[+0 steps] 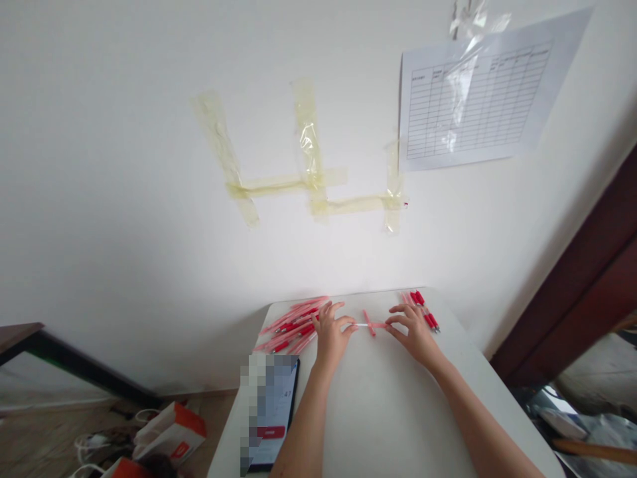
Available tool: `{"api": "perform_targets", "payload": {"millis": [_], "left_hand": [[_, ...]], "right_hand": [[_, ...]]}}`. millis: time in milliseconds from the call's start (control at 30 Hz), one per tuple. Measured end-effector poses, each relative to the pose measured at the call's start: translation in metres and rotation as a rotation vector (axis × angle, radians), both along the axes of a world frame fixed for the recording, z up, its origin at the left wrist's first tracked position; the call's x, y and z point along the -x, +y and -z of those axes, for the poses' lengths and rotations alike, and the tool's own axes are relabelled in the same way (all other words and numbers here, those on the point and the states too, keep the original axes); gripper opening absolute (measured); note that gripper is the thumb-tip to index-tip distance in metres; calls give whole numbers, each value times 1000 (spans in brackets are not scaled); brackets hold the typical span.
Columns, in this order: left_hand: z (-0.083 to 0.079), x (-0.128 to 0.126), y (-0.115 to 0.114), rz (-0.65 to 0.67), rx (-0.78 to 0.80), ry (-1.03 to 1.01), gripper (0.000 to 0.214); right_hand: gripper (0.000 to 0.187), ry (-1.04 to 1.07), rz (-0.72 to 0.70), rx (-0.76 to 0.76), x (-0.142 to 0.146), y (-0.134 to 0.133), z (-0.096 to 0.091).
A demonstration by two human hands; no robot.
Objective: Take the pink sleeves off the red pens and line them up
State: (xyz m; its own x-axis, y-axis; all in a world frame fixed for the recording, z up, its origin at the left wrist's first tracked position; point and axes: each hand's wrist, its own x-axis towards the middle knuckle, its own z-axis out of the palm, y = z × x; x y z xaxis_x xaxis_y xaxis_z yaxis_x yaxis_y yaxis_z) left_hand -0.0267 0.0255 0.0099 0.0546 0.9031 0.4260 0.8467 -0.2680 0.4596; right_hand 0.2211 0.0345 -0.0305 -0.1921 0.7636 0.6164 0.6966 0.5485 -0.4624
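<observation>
Between my hands a thin white pen refill (362, 324) lines up with a pale pink pen barrel (379, 325); I cannot tell how far one sits inside the other. My left hand (331, 335) pinches the white end between thumb and forefinger. My right hand (412, 330) pinches the pink end the same way, its other fingers raised. Just behind, a short pink pen part (367, 317) lies crosswise on the table. Beside my left hand is a loose pile of pink and red pen parts (293, 325). Several red-gripped pens (428, 318) lie beyond my right hand.
The white table (378, 411) stands against a wall. A phone (273, 411), partly pixelated, lies at its left edge. A printed sheet (478, 99) and yellowed tape (311, 153) are on the wall. White-and-orange bags (172, 431) sit on the floor at left.
</observation>
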Motion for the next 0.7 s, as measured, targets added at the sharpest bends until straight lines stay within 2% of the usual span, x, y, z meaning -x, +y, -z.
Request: {"api": "perform_targets", "payload": {"millis": [200, 433, 700], "left_hand": [[1, 1, 2, -21, -5, -13, 8], [0, 1, 1, -34, 24, 30, 7], [-2, 6, -2, 45, 101, 108, 8]], "right_hand": [[18, -4, -74, 57, 6, -3, -2], [15, -34, -80, 76, 7, -4, -3], [12, -114, -59, 117, 2, -7, -2]]}}
